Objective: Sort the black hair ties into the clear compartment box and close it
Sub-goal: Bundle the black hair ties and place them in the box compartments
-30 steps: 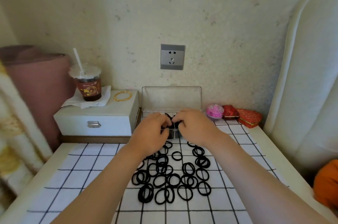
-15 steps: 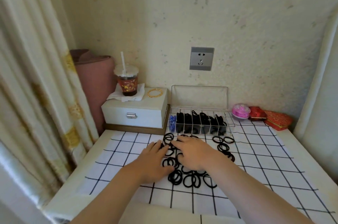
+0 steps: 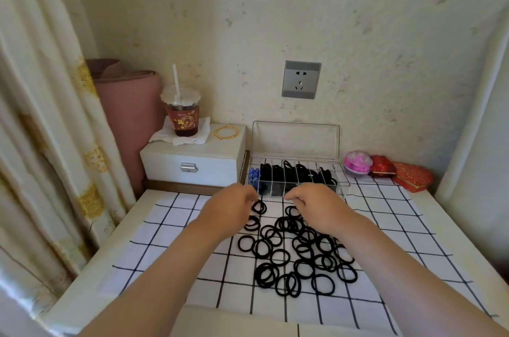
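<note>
The clear compartment box (image 3: pixel 342 184) stands at the back of the table, its lid (image 3: pixel 296 141) upright against the wall. Several compartments hold black hair ties, and something blue sits in the leftmost one. Many loose black hair ties (image 3: pixel 298 254) lie on the checked cloth in front of it. My left hand (image 3: pixel 228 211) hovers just before the box's left front and pinches one black hair tie (image 3: pixel 259 207), which hangs from its fingertips. My right hand (image 3: pixel 316 205) is level with it, its curled fingers above another tie (image 3: pixel 292 211); whether it holds that tie is unclear.
A white drawer box (image 3: pixel 192 166) left of the box carries a drink cup (image 3: pixel 183 119) on a napkin and a gold bangle (image 3: pixel 226 132). A pink case (image 3: pixel 358 161) and red boxes (image 3: pixel 411 178) sit at the right. A curtain (image 3: pixel 41 116) hangs at the left.
Both hands left the box, dropped onto the pile of ties, and have now risen toward the box front. The left hand now has a tie. The camera has pulled back.
</note>
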Available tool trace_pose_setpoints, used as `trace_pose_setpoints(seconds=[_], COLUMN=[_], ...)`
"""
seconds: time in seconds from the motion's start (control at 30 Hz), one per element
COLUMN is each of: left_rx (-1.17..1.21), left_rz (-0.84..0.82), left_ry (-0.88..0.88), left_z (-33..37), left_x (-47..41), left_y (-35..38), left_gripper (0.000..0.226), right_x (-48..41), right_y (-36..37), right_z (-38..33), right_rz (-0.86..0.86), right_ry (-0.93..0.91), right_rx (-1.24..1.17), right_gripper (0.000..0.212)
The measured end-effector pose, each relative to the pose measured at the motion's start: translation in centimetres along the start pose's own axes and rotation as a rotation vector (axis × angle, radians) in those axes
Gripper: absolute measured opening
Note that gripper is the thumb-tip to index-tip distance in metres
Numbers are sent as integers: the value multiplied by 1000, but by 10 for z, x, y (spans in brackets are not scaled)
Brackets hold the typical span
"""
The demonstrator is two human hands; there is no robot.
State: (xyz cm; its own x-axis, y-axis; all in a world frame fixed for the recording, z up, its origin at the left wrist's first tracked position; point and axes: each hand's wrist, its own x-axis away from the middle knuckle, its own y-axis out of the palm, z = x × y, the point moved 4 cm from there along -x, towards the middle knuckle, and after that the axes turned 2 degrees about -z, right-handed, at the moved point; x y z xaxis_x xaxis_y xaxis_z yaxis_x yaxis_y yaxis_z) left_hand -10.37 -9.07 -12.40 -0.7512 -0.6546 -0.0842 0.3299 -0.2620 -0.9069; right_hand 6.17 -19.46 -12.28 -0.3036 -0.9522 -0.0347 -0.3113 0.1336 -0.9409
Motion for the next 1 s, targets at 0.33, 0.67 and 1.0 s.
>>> trace_pose_setpoints(seconds=[0.33,0.67,1.0], left_rx=[-212,-96,487], left_rz=[-85,-57,-197], left_ry=[-190,-159,-162], left_z=[-3,-7,-11], left_x=[-45,-36,-12], left_y=[31,23,3], left_gripper=[22,15,22], right_x=[-17,-11,-4], right_y=[16,-9,-7], right_z=[7,1,-12], right_rz=[-146,51,-263], right_ry=[-8,36,-11], right_rx=[231,-78,-121], right_gripper=[24,19,21])
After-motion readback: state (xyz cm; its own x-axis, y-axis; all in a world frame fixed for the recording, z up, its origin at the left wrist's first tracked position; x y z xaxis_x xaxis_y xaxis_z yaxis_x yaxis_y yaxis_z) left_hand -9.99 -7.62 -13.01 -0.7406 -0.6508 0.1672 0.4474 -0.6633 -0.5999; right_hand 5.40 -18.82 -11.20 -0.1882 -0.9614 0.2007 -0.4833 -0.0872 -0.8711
